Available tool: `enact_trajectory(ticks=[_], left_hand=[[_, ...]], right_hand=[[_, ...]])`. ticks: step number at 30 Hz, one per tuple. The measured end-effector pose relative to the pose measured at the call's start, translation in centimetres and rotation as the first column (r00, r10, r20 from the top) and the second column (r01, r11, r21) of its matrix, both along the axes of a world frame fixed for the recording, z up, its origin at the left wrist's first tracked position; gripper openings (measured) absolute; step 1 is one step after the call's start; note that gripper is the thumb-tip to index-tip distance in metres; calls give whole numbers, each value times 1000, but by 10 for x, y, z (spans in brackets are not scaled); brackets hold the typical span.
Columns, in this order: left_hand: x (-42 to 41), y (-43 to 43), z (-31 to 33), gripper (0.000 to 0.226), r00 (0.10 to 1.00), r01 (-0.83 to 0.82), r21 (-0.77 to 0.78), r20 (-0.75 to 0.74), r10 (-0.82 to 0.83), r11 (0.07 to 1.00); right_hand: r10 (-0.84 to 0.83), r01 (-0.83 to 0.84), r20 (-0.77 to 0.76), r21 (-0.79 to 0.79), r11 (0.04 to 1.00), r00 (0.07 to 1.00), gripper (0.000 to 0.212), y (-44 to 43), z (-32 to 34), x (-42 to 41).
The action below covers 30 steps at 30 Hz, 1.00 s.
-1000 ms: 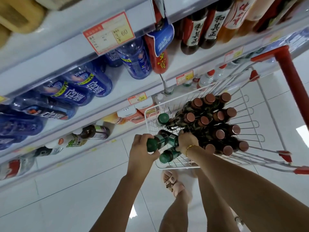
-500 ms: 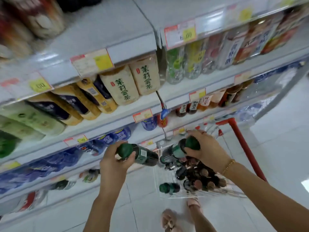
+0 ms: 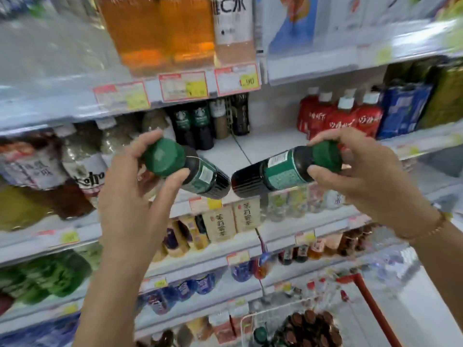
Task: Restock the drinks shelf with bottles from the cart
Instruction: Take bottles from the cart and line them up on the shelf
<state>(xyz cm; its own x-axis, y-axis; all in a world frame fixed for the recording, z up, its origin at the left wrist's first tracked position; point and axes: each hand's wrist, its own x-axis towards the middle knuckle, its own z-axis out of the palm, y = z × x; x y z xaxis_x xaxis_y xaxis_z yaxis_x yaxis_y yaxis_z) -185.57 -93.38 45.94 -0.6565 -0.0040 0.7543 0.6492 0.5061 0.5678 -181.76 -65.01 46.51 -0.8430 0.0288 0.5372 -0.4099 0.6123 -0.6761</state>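
Note:
My left hand [image 3: 140,186] grips a dark bottle with a green cap and green label [image 3: 200,175] by its cap end, the bottle lying sideways with its base pointing right. My right hand [image 3: 350,181] holds a second such green-capped bottle [image 3: 273,172] by its cap, base pointing left. The two bases almost meet in front of a shelf [image 3: 270,144] with a bare white stretch. At the back of that shelf stand several dark green-labelled bottles [image 3: 198,126]. The white wire cart [image 3: 246,319] sits at the bottom right, holding several brown-capped bottles [image 3: 310,329] and one green-capped one [image 3: 260,334].
Red bottles with white caps [image 3: 335,116] and blue packs [image 3: 403,108] stand right of the bare stretch. Price tags [image 3: 183,86] line the shelf edge above. Lower shelves hold tea bottles [image 3: 233,221] and blue bottles [image 3: 195,284]. The cart's red handle post [image 3: 368,301] rises at the right.
Both hands have lifted a green-capped bottle each out of the cart, up past the lower shelves to the level of the shelf with the dark bottles. My view has tilted upward.

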Motion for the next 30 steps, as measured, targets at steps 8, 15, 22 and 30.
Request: enact_trajectory(ticks=[8, 15, 22, 30], left_hand=[[-81, 37, -2, 40, 996, -4, 138, 87, -8, 990], [-108, 50, -16, 38, 995, 52, 135, 80, -63, 989], [-146, 45, -11, 43, 932, 138, 271, 290, -218, 953], [-158, 54, -33, 53, 858, 192, 126, 460, -229, 973]], right_hand=[[-74, 84, 110, -81, 993, 991, 36, -10, 12, -101], [-38, 41, 73, -34, 999, 997, 47, -4, 27, -141], [92, -66, 100, -232, 971, 991, 38, -10, 8, -178], [48, -31, 105, -157, 987, 993, 63, -55, -27, -181]])
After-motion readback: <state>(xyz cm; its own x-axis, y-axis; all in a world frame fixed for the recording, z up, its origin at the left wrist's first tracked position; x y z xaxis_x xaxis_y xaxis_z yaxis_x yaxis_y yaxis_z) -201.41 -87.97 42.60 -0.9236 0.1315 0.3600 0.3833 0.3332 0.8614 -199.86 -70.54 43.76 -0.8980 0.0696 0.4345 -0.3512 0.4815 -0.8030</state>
